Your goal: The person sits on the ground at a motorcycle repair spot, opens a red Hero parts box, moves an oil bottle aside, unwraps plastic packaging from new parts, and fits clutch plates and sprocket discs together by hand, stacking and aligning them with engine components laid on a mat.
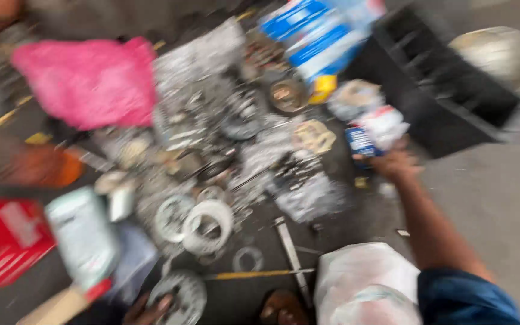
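The whole view is smeared by motion, so only coarse shapes can be trusted. At nine o'clock a red flat box (pixel 4 244) lies on the dark floor (pixel 501 198), and above it, toward ten o'clock, a crumpled pink plastic bag (pixel 88 81) rests among the clutter. Just right of the red box a pale cylindrical can (pixel 82 238) tilts with its long axis running from eleven to five o'clock. At about seven o'clock, on the bottom edge, the left hand (pixel 148 312) shows only as a few fingers touching the rim of a toothed metal disc (pixel 179 298); whether those fingers are clenched on it or merely laid against it cannot be told. Up from there, near the centre, lie pale round rings (pixel 206 225) and a heap of grey metal parts (pixel 236 132), and a flat metal bar (pixel 290 253) runs from twelve to six o'clock beside a white plastic bag (pixel 362 283) at five o'clock. Further right, the right hand (pixel 392 162) reaches out at about three o'clock of centre, its forearm slanting down toward five o'clock into a blue sleeve (pixel 464 298). It is grasping a small blue-and-white packet (pixel 371 133), which sits at eleven o'clock from the knuckles, so the right hand is far nearer this packet than the left. Blue-and-white cartons (pixel 320 33) lie at twelve o'clock, and a black crate (pixel 446 84) stands at two o'clock, just beyond the packet.
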